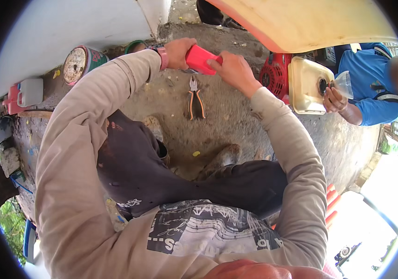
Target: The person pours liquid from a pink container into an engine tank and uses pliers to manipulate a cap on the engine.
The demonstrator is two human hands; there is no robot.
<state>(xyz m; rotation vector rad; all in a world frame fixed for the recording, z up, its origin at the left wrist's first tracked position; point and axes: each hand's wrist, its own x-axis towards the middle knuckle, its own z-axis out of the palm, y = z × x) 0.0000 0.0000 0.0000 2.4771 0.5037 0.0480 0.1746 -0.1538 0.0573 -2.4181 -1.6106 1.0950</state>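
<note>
- A rough grey floor [247, 121] spreads beneath a person's bent legs [161, 179].
- At right, a co-worker in a blue shirt [366, 69] holds a clear cone [344, 83] at a pale tank [303, 88] beside a red engine [273, 76].
- A round can [76, 64] sits at left.
- Pliers [193, 85] lie on the floor, handles toward the person.
- Near them, a red box-like piece [200, 58] is held between both hands, left hand [179, 53] grasping its left end, right hand [237, 70] pinching its right.
</note>
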